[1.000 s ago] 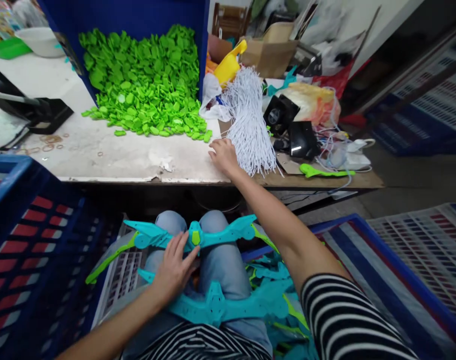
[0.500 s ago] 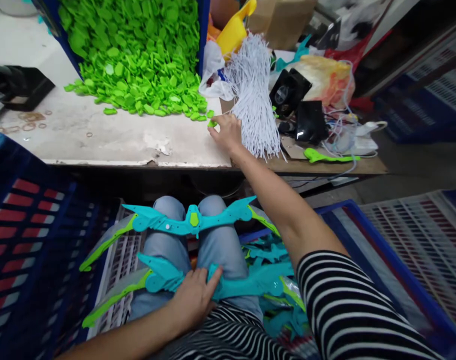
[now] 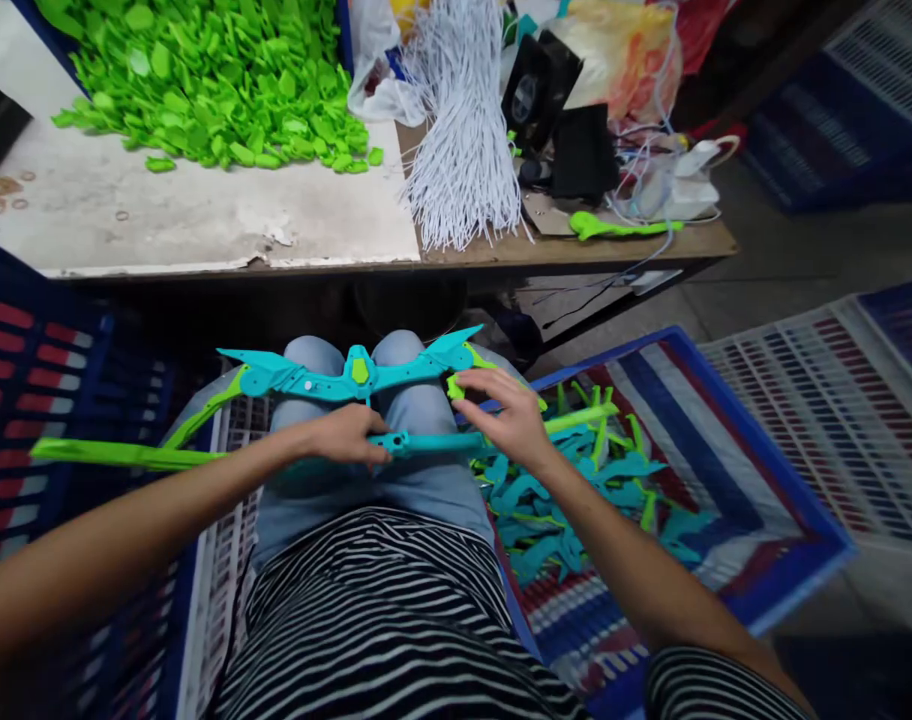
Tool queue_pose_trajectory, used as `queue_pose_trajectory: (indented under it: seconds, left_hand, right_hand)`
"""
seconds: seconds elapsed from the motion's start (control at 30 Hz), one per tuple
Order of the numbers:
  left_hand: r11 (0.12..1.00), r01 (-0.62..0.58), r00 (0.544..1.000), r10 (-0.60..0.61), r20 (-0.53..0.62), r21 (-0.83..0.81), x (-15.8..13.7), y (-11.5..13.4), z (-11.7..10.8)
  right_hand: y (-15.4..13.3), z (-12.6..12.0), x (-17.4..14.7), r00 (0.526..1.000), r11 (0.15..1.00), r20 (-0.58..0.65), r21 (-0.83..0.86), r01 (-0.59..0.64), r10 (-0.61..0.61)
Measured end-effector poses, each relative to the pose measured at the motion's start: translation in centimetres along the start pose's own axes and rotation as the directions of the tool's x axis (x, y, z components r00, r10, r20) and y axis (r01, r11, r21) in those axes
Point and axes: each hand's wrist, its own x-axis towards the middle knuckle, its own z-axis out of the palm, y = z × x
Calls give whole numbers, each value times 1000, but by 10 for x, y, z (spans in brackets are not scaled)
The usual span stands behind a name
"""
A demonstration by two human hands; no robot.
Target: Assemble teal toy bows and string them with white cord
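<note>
My left hand [image 3: 349,435] is closed round the middle of a teal and green toy bow [image 3: 445,443], which is tipped on edge above my lap. Between the thumb and fingers of my right hand [image 3: 505,410] is a small bright green plastic piece [image 3: 454,387], held above the right half of that bow. A second toy bow [image 3: 409,374] lies across my knees, farther from me, with a green piece at its centre. On the table is a heap of loose green pieces [image 3: 223,100], spilling out of a blue crate.
A bundle of white strings [image 3: 467,130] lies on the table [image 3: 193,235], beside a black fan [image 3: 538,90] and tangled cables. To my right stands a lined blue crate [image 3: 793,540] with several teal and green bows. Another blue crate [image 3: 21,400] is at my left.
My right hand has come back from the table edge to my lap with the green piece. My left hand has lifted and turned the nearer bow on edge. The view has tilted down.
</note>
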Motion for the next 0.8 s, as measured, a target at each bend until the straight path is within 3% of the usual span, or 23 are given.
queue_pose_trajectory:
  seconds: [0.1,0.23,0.4,0.63,0.8]
  left_hand:
    - [979,68,997,-58,59,-194,3,-14,-2]
    - [893,92,996,-86,34,-440,13,-31,16]
    - [787,102,991,-131,-3,-609,19,-45,33]
    - [741,81,994,-107,2,-666,20,-48,34]
    - [897,12,990,-74,-122,-442,20,-38,34]
  right_hand:
    - [-5,16,-33,985,988,75,-1,154,-154]
    - [-7,46,-58,925,933,158,-46,356,-345]
    - [-5,68,-63,871,872,242,-142,468,-427]
    - [-2,76,-63,912,912,266,-185,366,-312]
    - [-2,82,-60,975,990,217,-114,79,-53]
